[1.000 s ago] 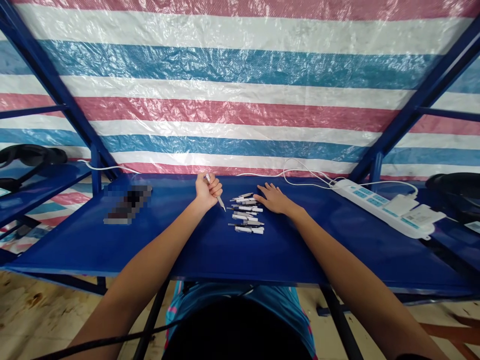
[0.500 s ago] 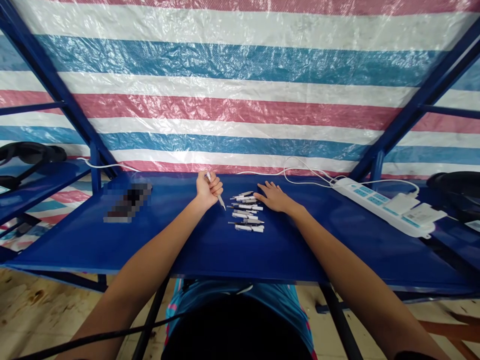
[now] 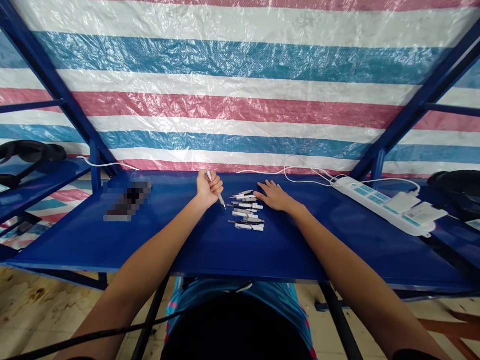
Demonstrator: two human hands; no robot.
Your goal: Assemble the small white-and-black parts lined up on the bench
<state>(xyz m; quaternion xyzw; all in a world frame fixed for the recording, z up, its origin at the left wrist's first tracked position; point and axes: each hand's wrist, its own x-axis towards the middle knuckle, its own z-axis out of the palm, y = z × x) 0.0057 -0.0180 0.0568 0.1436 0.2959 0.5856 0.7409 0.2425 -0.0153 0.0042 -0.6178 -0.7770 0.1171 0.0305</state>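
A pink, white and blue striped tarpaulin point(image 3: 240, 75) hung behind a blue steel frame point(image 3: 48, 77), above a long blue worktop point(image 3: 93, 250). A white power strip point(image 3: 382, 205) lay toward the worktop's right end and a pixelated dark object point(image 3: 128, 201) toward its left. Between them sat a loose cluster of slim white pen-like tools point(image 3: 245, 211), with the worktop's front edge well apart from it. Both arms reached forward. The left hand point(image 3: 207, 190) was closed, its fingers point(image 3: 216, 186) curled round another such tool point(image 3: 220, 198), whose metal tip pointed down just beside the cluster. The right hand point(image 3: 274, 196) lay flat, fingers spread and holding nothing, also just beside the cluster.
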